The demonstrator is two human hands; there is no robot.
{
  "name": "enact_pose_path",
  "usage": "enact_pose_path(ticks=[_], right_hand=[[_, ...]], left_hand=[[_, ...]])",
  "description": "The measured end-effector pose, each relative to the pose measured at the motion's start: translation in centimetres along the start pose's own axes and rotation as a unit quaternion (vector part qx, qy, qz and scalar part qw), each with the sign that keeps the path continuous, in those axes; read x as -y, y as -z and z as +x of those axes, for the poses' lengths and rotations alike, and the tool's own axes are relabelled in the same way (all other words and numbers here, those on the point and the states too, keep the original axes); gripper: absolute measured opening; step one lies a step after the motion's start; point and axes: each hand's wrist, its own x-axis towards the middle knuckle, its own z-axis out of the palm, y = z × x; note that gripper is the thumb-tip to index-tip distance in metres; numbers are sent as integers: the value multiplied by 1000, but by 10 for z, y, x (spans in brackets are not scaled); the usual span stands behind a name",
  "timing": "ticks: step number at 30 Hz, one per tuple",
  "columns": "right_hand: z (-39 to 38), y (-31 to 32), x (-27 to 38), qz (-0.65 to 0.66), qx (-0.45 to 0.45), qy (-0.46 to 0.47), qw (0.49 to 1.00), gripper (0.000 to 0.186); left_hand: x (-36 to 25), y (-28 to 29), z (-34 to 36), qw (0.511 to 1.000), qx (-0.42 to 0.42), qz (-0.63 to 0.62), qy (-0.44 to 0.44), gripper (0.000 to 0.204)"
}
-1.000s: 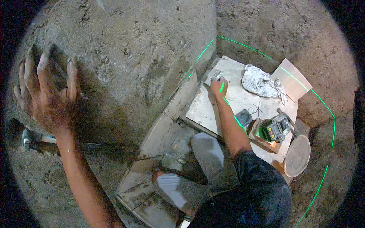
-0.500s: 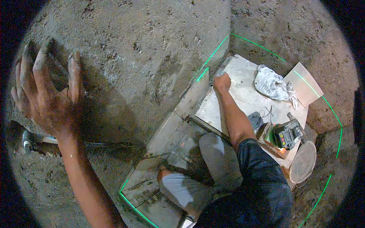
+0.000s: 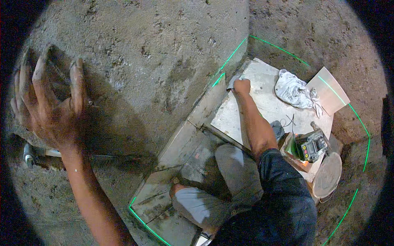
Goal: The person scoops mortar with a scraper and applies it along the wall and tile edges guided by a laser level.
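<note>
My left hand (image 3: pixel 49 104) lies flat on a rough grey plastered wall (image 3: pixel 156 53), fingers spread and smeared with mortar, holding nothing. My right hand (image 3: pixel 243 87) reaches down to the far corner of a large pale floor tile (image 3: pixel 266 110), where the tile meets the wall. It is closed on a small pale grey wad (image 3: pixel 232 82) and presses it against that corner. I cannot tell whether the wad is a sponge or a cloth. My bent knees (image 3: pixel 234 164) show below the arm.
A crumpled white rag (image 3: pixel 293 92) and a loose tile piece (image 3: pixel 330 89) lie on the far side. A laser level (image 3: pixel 312 145) and a round lid (image 3: pixel 327 175) sit to the right. Green laser lines (image 3: pixel 230 59) cross wall and floor. A long-handled tool (image 3: pixel 29 154) leans at the left.
My right hand has slid along the tile toward the corner by the wall. My left hand has stayed pressed on the plaster.
</note>
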Motion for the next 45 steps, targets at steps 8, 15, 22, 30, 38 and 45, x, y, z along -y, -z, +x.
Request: enact_pose_path(ticks=[8, 15, 22, 30, 38, 45], right_hand=[[14, -11, -7, 157, -78, -11, 984, 23], [-37, 43, 39, 255, -4, 29, 966, 26], [-28, 40, 50, 307, 2, -4, 952, 17], [-37, 55, 71, 403, -10, 5, 915, 17], [-22, 62, 69, 301, -42, 86, 949, 18], [-84, 93, 65, 458, -23, 199, 866, 20]], left_hand=[[-4, 1, 0, 1000, 10, 13, 16, 50], [-11, 2, -1, 999, 13, 33, 42, 53], [-13, 6, 0, 998, 15, 17, 51, 53], [-16, 9, 3, 998, 20, 22, 50, 53], [-16, 9, 1, 998, 24, 18, 61, 53], [-19, 10, 1, 997, 32, 5, 75, 52]])
